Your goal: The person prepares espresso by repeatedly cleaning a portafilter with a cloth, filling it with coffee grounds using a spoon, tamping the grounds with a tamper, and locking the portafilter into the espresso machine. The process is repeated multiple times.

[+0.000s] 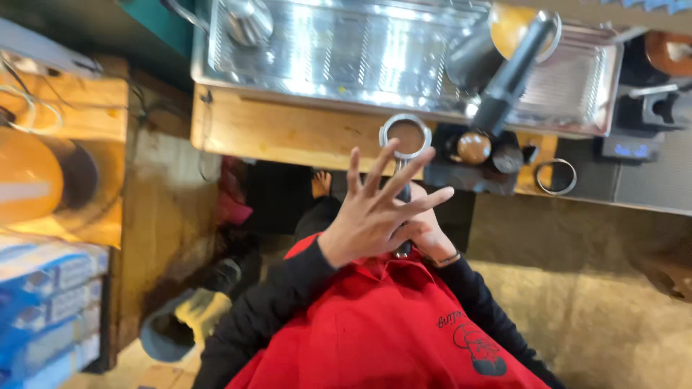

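Portafilter [405, 137]: round steel basket with a shiny rim, filled with brown ground coffee; a dark handle runs back from it toward the body.
Left hand [375, 212]: fingers spread wide and flat, palm turned down, hovering over the handle; fingertips reach the near rim of the basket, contact cannot be told.
Right hand [429, 238]: mostly hidden under the left; it seems curled round the dark handle near its end, a thin band at the wrist.
Where it lies: the basket is held out just past the left fingertips, over the edge of the wooden tabletop [274, 130].
Machine tray [339, 50]: bright ribbed steel, rectangular, behind the tabletop.
Tamper [473, 147]: rounded brown knob, just right of the basket on a dark mat.
Ring [556, 176]: thin steel hoop lying flat, further right.
Sleeves [267, 302]: black, soft cloth, over a red apron.
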